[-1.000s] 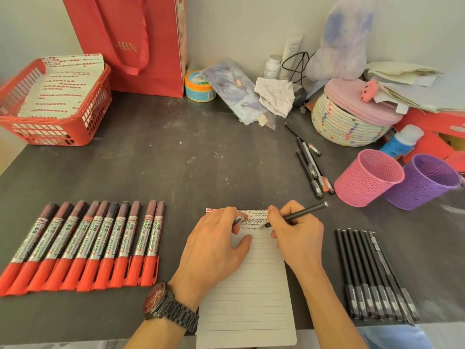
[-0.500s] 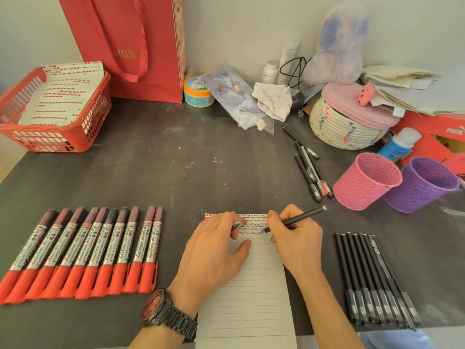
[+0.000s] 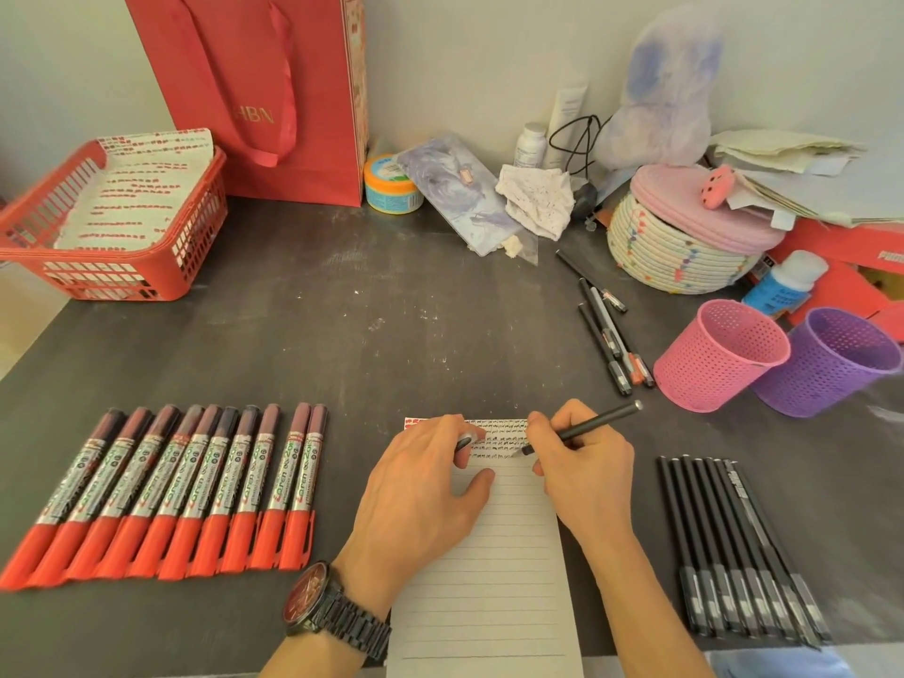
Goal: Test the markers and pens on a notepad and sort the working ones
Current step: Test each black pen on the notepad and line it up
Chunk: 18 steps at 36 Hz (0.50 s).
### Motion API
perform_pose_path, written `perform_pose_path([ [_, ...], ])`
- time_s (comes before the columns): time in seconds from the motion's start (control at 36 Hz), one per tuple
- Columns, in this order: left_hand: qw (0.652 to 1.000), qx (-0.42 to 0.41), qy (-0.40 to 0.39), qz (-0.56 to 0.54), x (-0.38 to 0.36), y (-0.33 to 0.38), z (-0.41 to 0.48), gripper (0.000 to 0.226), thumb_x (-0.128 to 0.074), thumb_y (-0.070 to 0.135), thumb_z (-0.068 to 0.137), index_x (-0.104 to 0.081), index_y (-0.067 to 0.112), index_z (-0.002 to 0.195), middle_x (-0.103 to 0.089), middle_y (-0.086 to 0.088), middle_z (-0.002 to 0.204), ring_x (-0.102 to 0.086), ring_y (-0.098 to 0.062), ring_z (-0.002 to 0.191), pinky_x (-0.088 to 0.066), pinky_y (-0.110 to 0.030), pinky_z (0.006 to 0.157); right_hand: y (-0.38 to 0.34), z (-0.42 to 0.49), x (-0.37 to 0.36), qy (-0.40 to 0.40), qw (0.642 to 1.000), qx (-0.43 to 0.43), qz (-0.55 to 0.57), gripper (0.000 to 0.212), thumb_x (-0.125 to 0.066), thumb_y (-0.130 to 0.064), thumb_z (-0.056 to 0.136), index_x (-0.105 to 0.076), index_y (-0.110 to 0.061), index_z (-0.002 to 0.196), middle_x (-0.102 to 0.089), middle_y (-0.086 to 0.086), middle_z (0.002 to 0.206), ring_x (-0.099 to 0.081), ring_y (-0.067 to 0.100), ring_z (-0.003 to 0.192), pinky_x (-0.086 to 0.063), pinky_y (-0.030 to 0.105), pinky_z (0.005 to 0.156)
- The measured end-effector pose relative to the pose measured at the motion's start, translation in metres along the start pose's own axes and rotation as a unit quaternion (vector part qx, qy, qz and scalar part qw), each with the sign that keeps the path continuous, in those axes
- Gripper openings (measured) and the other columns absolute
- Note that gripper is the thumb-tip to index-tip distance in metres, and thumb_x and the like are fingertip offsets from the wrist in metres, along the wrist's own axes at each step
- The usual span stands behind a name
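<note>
Still mid-test, the right grip (image 3: 582,462) pinches a slim black pen (image 3: 597,423), tip on the scribbled top rows of the white lined notepad (image 3: 489,579) on the dark tabletop (image 3: 342,345); the left grip (image 3: 420,486), pinching a small dark cap (image 3: 464,440), pins the page. Verdict pending, sorting waits.

i have the notepad (image 3: 489,579) straight before me at the table's (image 3: 391,310) near edge. a row of markers (image 3: 186,486) lies to its left and a row of pens (image 3: 734,545) to its right. behind that row stands a mesh cup (image 3: 719,354), with a second cup (image 3: 831,369) on its right and loose pens (image 3: 611,335) on its left. a basket (image 3: 161,266) sits at the back left, a bag (image 3: 274,90) beside it.
</note>
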State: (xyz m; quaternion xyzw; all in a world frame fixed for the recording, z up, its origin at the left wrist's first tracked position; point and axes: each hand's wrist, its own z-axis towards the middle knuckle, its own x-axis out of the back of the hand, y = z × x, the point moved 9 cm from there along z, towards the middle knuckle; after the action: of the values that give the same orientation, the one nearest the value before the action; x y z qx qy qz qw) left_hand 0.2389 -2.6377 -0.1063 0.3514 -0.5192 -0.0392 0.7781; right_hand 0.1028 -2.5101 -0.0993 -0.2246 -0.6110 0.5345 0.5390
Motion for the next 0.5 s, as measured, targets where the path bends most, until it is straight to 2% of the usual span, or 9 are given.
perform_pose_path([
  [0.08, 1.0, 0.001, -0.003, 0.001, 0.0, 0.002, -0.001, 0.036, -0.054, 0.051, 0.084, -0.019, 0.052, 0.09, -0.061, 0.019, 0.099, -0.053, 0.002, 0.108, -0.031, -0.011, 0.087, 0.003, -0.001, 0.006, 0.026, 0.999, -0.018, 0.035, 0.036, -0.07, -0.032, 0.092, -0.053, -0.022, 0.062, -0.06, 0.001, 0.048, -0.055, 0.006, 0.04, -0.044, 0.016, 0.047],
  [0.17, 1.0, -0.004, 0.007, -0.009, 0.005, 0.006, -0.001, 0.016, -0.045, 0.053, 0.092, -0.035, 0.041, 0.09, -0.059, 0.019, 0.097, -0.053, 0.0, 0.105, -0.038, -0.015, 0.085, 0.0, -0.002, 0.013, 0.054, 0.995, -0.032, 0.081, 0.038, -0.068, -0.041, 0.094, -0.054, -0.022, 0.064, -0.06, 0.002, 0.048, -0.054, 0.011, 0.041, -0.045, 0.018, 0.049],
  [0.19, 1.0, -0.007, 0.007, -0.024, 0.007, 0.008, -0.001, 0.016, -0.04, 0.052, 0.096, -0.042, 0.037, 0.091, -0.06, 0.018, 0.098, -0.054, -0.001, 0.104, -0.04, -0.018, 0.086, -0.002, -0.003, 0.015, 0.059, 0.994, -0.031, 0.088, 0.037, -0.065, -0.042, 0.095, -0.055, -0.023, 0.065, -0.06, 0.003, 0.049, -0.054, 0.011, 0.042, -0.045, 0.019, 0.05],
  [0.28, 0.997, -0.024, 0.009, -0.067, 0.012, 0.013, -0.003, 0.034, -0.026, 0.047, 0.103, -0.054, 0.029, 0.1, -0.062, 0.015, 0.103, -0.055, -0.004, 0.102, -0.038, -0.022, 0.089, -0.008, -0.009, 0.014, 0.029, 0.986, -0.032, 0.163, 0.028, -0.055, -0.028, 0.103, -0.063, -0.025, 0.077, -0.066, 0.008, 0.063, -0.058, 0.016, 0.048, -0.045, 0.025, 0.049],
  [0.36, 0.997, -0.039, 0.022, -0.068, 0.016, 0.017, -0.004, 0.039, -0.023, 0.041, 0.105, -0.059, 0.027, 0.107, -0.061, 0.017, 0.108, -0.053, -0.002, 0.112, -0.037, -0.024, 0.096, -0.007, -0.02, 0.005, -0.034, 0.958, -0.052, 0.281, 0.028, -0.047, -0.007, 0.104, -0.069, -0.016, 0.09, -0.068, 0.014, 0.078, -0.059, 0.024, 0.051, -0.045, 0.028, 0.046],
  [0.42, 0.997, -0.039, 0.03, -0.054, 0.016, 0.017, -0.004, 0.038, -0.023, 0.041, 0.105, -0.059, 0.028, 0.106, -0.061, 0.018, 0.108, -0.052, -0.002, 0.113, -0.039, -0.027, 0.096, -0.003, -0.028, 0.003, -0.046, 0.951, -0.064, 0.298, 0.03, -0.045, -0.004, 0.103, -0.069, -0.016, 0.089, -0.069, 0.017, 0.078, -0.058, 0.025, 0.049, -0.044, 0.027, 0.046],
  [0.5, 0.997, -0.032, 0.051, -0.038, 0.018, 0.015, -0.002, 0.04, -0.022, 0.044, 0.106, -0.059, 0.03, 0.103, -0.061, 0.02, 0.101, -0.054, -0.004, 0.101, -0.043, -0.032, 0.088, 0.001, -0.031, 0.007, -0.019, 0.951, -0.067, 0.303, 0.03, -0.048, -0.009, 0.104, -0.064, -0.019, 0.08, -0.07, 0.018, 0.071, -0.054, 0.024, 0.043, -0.041, 0.026, 0.041],
])
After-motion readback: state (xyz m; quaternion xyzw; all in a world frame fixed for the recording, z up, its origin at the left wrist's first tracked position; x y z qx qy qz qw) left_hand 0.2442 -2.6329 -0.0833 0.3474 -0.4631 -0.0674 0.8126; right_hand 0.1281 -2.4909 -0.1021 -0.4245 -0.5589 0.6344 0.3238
